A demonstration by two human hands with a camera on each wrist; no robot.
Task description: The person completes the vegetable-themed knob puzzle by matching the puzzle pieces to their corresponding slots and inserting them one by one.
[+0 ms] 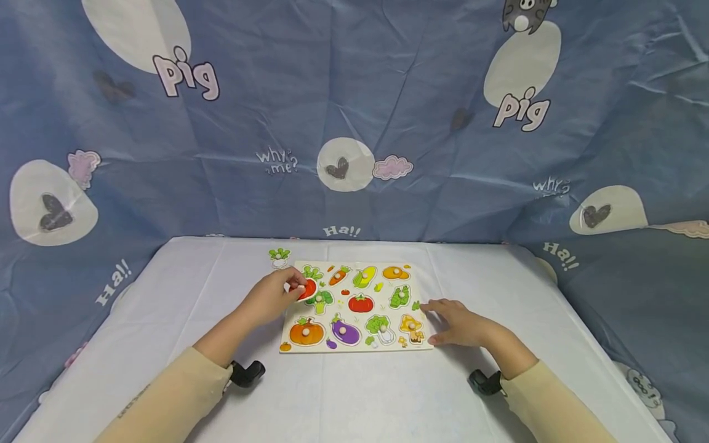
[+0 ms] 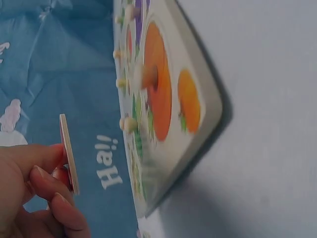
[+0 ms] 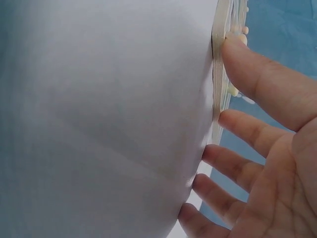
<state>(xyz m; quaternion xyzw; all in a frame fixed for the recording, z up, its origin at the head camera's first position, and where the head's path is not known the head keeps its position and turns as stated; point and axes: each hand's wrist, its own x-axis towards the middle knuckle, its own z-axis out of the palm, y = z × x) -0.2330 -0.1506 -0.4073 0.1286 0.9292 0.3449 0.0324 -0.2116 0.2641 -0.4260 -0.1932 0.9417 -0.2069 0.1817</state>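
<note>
My left hand [image 1: 270,296] pinches a red tomato puzzle piece [image 1: 309,290] above the left side of a wooden vegetable puzzle board [image 1: 360,351]. Seen edge-on in the left wrist view, the tomato piece [image 2: 71,156] is a thin slab, raised off the board. A printed red tomato [image 1: 360,303] without a knob lies mid-board. My right hand [image 1: 458,323] has its fingers spread at the board's right edge. In the right wrist view, the thumb and index fingertip touch that edge [image 3: 216,94], while the other fingertips rest on the white cloth.
Knobbed pieces fill the board, among them a pumpkin [image 1: 306,333], an eggplant [image 1: 346,331], a corn cob [image 1: 365,277] and a broccoli [image 1: 319,301]. A white radish piece [image 1: 279,257] lies on the cloth behind the board's left corner. A blue printed curtain [image 1: 266,203] hangs behind the table.
</note>
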